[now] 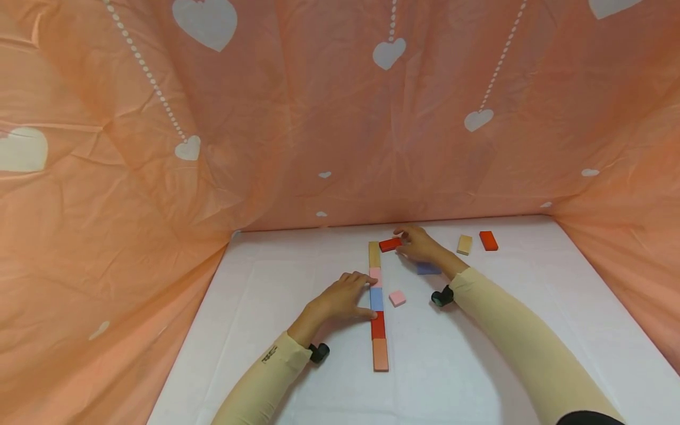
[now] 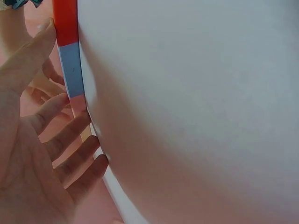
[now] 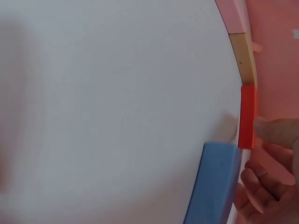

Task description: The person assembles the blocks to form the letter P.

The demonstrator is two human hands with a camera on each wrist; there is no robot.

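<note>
1. Orange cloth (image 1: 297, 118), printed with pale hearts and dotted strings, hangs beyond both hands and drapes down on either side of them.
2. White tabletop (image 1: 287, 254) spreads beneath both hands, faintly creased.
3. Right sleeve (image 1: 520, 330) and left sleeve (image 1: 265, 378), both pale yellow, end at the wrists behind the hands.
4. Left hand (image 1: 340, 298) is spread wide, thumb well apart from gently bent fingers, gripping nothing. Its thumb touches the row's red block (image 1: 378, 326) and its fingertips reach the row's pink block (image 1: 375, 276).
5. Right hand (image 1: 419, 245) is partly closed, thumb and a finger pinching the held red block (image 1: 389, 244); its other fingers curve loosely. That block sits slantwise beside the row's far end.
6. Row of blocks, just right of the left hand, runs from near to far: orange block (image 1: 379, 355), red, blue block (image 1: 376, 299), pink, wooden block (image 1: 374, 254).
7. Loose blue block (image 1: 428, 269) lies just on the near side of the right hand.
8. Loose red block (image 1: 489, 241) lies farther to the right of the right hand, beyond the loose wooden block (image 1: 464, 245).
9. Loose pink block (image 1: 397, 298) lies between the hands.
</note>
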